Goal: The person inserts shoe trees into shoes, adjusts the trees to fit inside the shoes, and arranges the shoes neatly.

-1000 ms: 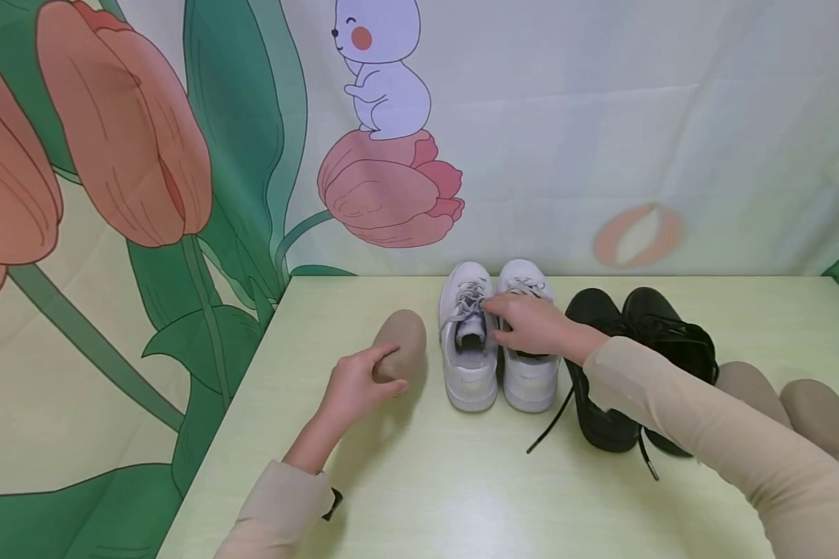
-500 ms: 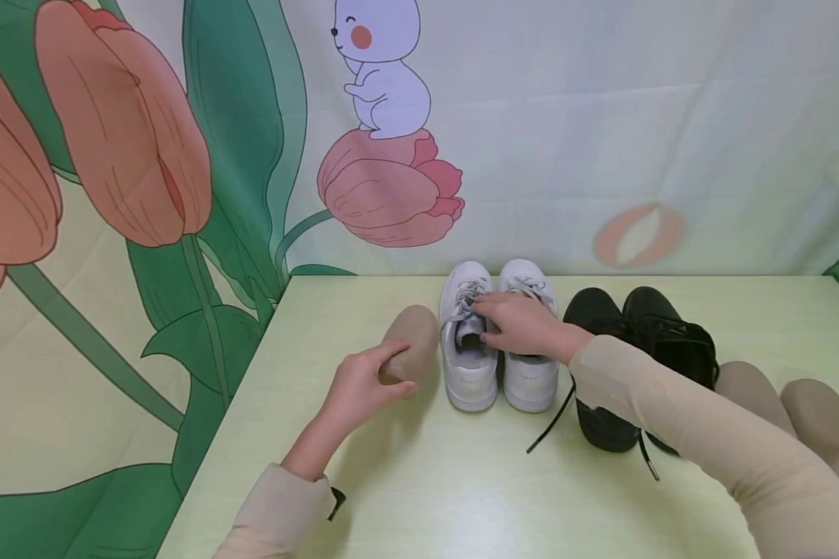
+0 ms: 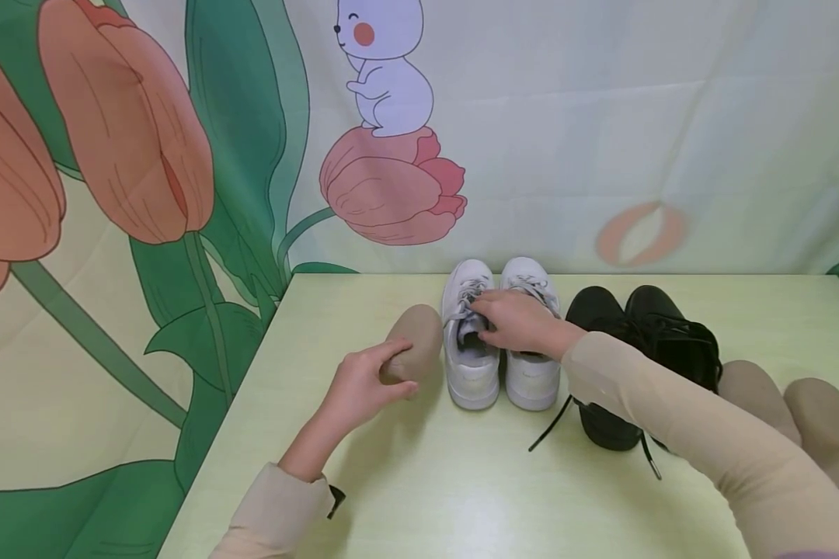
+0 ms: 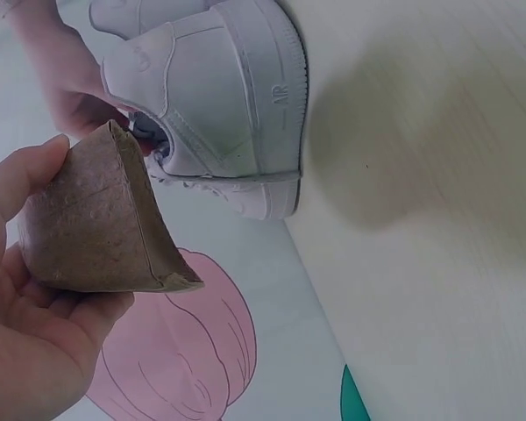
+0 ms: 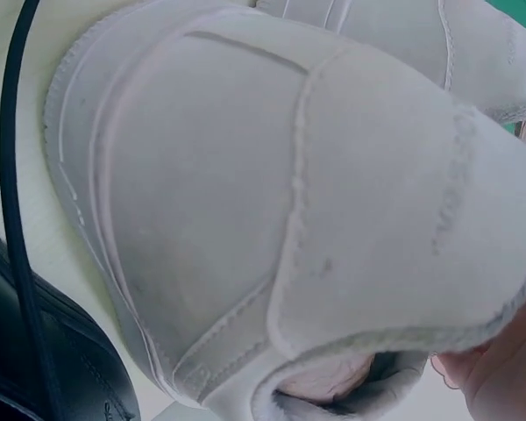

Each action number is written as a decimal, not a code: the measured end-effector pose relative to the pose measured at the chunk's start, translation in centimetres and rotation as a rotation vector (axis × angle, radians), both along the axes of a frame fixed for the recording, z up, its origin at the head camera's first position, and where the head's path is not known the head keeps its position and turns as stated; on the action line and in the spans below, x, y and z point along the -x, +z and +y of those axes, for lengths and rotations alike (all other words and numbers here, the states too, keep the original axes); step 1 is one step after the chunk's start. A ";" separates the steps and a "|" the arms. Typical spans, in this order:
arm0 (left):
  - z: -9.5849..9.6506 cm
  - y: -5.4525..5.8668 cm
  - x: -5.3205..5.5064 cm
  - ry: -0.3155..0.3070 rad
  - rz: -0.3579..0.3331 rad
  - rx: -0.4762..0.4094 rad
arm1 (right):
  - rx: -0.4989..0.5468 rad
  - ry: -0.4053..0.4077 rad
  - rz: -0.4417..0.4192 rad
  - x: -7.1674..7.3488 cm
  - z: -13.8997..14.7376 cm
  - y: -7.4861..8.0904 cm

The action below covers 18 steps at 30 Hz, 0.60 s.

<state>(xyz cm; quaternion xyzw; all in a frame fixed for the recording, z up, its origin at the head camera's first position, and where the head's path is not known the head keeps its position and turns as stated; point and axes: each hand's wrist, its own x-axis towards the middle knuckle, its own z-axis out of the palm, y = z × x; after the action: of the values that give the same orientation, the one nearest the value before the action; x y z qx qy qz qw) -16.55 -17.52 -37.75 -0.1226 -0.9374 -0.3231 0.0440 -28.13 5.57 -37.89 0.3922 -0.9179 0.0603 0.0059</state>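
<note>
In the head view, my left hand (image 3: 363,388) holds a tan, rounded, toe-shaped shoe form (image 3: 419,334) by its near end, thumb on one side and fingers on the other. The left wrist view shows the brown, cut-off end of this form (image 4: 88,219). It is close to the left white sneaker (image 3: 472,388), near its left side. My right hand (image 3: 520,322) reaches across the right white sneaker (image 3: 531,388) and pinches the left sneaker at its tongue and laces. The right sneaker's heel (image 5: 202,175) fills the right wrist view and largely hides that hand.
A pair of black lace-up shoes (image 3: 608,427) stands right of the sneakers under my right forearm, one lace trailing on the table (image 3: 461,489). Two more tan forms (image 3: 825,423) lie at the far right. A printed cloth (image 3: 531,155) hangs behind the table's back edge.
My left hand has carried the tan form right, closer to the left sneaker. My right hand has shifted slightly left over that sneaker's tongue.
</note>
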 end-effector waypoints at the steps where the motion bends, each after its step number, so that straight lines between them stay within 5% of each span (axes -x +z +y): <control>1: 0.0 0.0 0.0 -0.002 -0.004 -0.003 | -0.004 -0.001 0.006 0.1 -0.1 -0.1; 18: 0.2 0.4 -0.3 -0.014 -0.014 0.001 | -0.083 0.031 0.187 0.5 -1.0 -1.5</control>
<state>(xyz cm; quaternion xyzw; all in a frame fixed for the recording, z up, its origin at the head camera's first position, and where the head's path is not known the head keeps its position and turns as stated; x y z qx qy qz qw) -16.27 -17.28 -37.35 -0.1269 -0.9369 -0.3239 0.0353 -28.61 4.56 -39.36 0.4103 -0.9088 -0.0145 0.0742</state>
